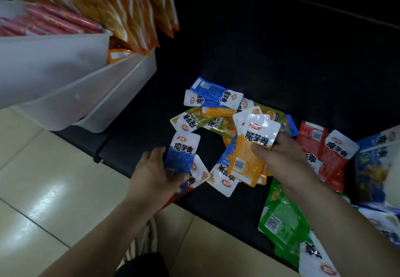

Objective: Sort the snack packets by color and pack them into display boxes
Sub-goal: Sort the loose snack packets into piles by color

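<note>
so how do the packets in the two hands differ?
The left hand grips a blue packet; the right hand grips an orange packet. The orange packet shows a barcode low on its face; the blue packet shows none. Both have a white top with a red logo and the same black lettering.

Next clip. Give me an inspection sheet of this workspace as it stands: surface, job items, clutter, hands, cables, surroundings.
Surface: black flat shelf, dimly lit, partly covered by packets.
Job's things: mixed pile of blue, olive and orange snack packets; red packets at right; green packet near the front edge.
Clutter: white plastic bins at upper left, holding pink-red packs and orange bags.
Grippers: left hand grips blue-and-white packets; right hand pinches orange-and-white packets.
Cables: nothing seen.
Surroundings: pale tiled floor.
</note>
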`<state>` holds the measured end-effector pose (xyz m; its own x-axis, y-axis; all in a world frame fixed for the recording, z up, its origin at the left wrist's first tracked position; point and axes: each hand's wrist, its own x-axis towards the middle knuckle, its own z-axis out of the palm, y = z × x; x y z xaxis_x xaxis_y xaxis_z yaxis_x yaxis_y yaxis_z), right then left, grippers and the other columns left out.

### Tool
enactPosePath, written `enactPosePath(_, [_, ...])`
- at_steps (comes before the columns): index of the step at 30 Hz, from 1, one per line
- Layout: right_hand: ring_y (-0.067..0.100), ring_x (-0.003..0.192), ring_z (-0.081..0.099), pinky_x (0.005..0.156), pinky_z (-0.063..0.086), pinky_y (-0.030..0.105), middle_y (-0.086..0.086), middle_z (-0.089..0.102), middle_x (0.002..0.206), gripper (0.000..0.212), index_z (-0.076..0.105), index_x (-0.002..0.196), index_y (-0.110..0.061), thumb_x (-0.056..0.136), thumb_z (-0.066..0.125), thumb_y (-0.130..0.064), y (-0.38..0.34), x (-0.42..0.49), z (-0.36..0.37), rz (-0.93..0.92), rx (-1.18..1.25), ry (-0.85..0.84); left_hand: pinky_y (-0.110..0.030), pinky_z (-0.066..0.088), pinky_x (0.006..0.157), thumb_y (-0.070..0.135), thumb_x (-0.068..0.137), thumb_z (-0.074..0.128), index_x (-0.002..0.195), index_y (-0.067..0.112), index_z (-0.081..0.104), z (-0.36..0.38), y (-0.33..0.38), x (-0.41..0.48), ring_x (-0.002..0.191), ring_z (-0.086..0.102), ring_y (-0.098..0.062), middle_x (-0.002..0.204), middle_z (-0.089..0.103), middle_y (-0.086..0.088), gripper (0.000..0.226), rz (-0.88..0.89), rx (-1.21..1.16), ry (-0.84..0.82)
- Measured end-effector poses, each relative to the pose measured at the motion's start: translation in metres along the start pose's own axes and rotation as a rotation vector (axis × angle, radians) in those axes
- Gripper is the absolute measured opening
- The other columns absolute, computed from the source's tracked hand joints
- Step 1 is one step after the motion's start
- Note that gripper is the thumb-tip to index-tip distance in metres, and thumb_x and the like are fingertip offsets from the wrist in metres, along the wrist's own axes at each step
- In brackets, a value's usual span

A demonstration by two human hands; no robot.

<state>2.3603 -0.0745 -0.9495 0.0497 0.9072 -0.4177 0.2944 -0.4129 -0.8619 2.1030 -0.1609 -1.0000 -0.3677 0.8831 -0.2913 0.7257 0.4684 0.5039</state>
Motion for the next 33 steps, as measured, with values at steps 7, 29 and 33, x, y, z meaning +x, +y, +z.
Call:
enactPosePath(7, [0.015, 0.098, 0.067, 0.087, 0.056, 0.038, -0.014, 0.071, 0.101, 0.026, 0.063, 0.099, -0.04, 0.098, 0.068, -0.014, 0.005, -0.004, -0.016, 0.012, -0.078, 0.007, -0.019, 0.037, 0.056, 0.041, 0.089, 0.075, 0.106, 0.026, 0.059, -0.007, 0.011, -0.003, 0.076, 0.058, -0.005, 0.098, 0.059, 0.006, 0.027, 0.014, -0.116, 0.048])
enactPosePath(29, [0.002, 0.072, 0.071, 0.057, 0.056, 0.019, -0.011, 0.074, 0.089, 0.016, 0.063, 0.105, -0.034, 0.095, 0.073, -0.025, 0.022, -0.014, -0.073, -0.015, -0.026, 0.026, -0.024, 0.039, 0.056, 0.016, 0.08, 0.081, 0.084, 0.028, 0.049, 0.062, 0.121, 0.003, 0.069, 0.055, -0.004, 0.078, 0.056, 0.01, 0.034, 0.204, -0.191, -0.112])
enactPosePath(33, [0.021, 0.085, 0.075, 0.076, 0.065, 0.044, -0.004, 0.077, 0.094, 0.017, 0.066, 0.107, -0.032, 0.093, 0.075, -0.029, 0.027, -0.032, -0.11, -0.012, -0.069, 0.129, -0.014, 0.042, 0.053, 0.014, 0.08, 0.087, 0.098, 0.023, 0.057, 0.052, 0.144, -0.011, 0.066, 0.057, 0.002, 0.082, 0.059, 0.011, 0.036, 0.099, -0.362, -0.132])
